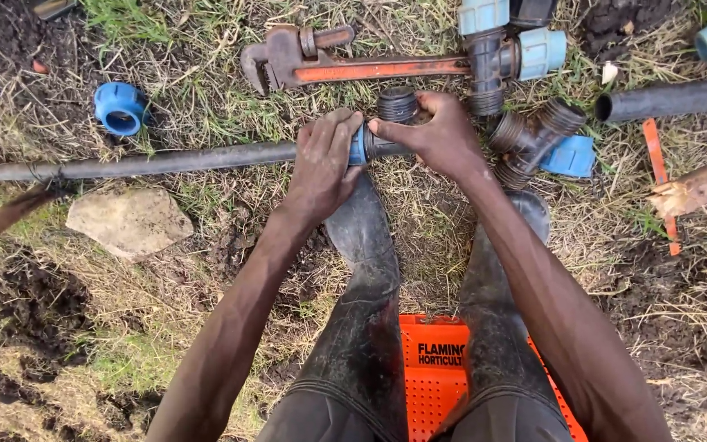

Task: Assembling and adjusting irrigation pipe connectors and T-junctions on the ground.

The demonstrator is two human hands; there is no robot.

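A long black pipe (pixel 149 161) lies across the grass from the left edge. My left hand (pixel 325 160) is wrapped around its right end, where a blue ring (pixel 358 147) sits on the pipe. My right hand (pixel 439 131) grips a black threaded tee fitting (pixel 396 105) pressed against that pipe end. Both hands meet above my black rubber boots (pixel 366 245).
A red pipe wrench (pixel 321 61) lies behind the hands. A loose blue nut (pixel 120 108) sits at the left, a second black tee fitting (pixel 533 135) with blue caps at the right, another black pipe (pixel 673 98) further right. A flat stone (pixel 128 221) and an orange crate (pixel 435 368) lie near me.
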